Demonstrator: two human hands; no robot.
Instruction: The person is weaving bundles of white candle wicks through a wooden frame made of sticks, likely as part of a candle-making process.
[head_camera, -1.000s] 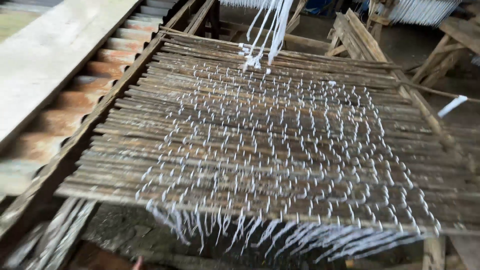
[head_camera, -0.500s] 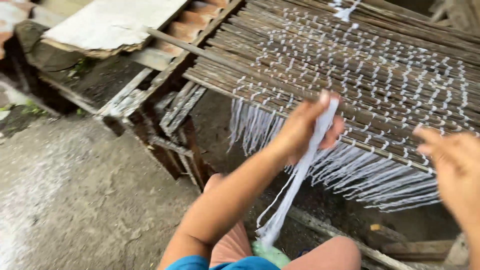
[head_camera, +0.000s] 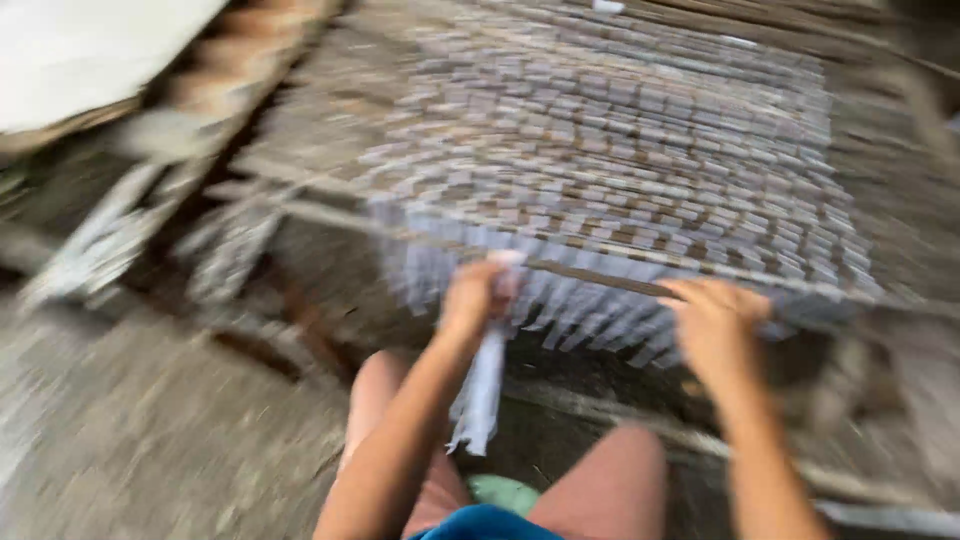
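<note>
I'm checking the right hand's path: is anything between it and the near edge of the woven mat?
Nothing visible does. The right hand is already at the near edge of the woven mat, over the white fringe. The left hand holds a white strip off to one side. The picture is blurred.

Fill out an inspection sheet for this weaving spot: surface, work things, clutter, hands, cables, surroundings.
Surface: a mat of thin sticks bound with white strips lies flat on a wooden frame; the picture is blurred by motion.
Work things: a bundle of white strips hangs from the left hand; a white fringe dangles at the mat's near edge.
Clutter: pale strips heaped at the frame's left side, kind unclear.
Hands: left hand closed round the bundle; right hand at the near edge, fingers spread, holding nothing that can be seen.
Cables: nothing seen.
Surroundings: bare grey ground at left; a pale board at upper left.
</note>
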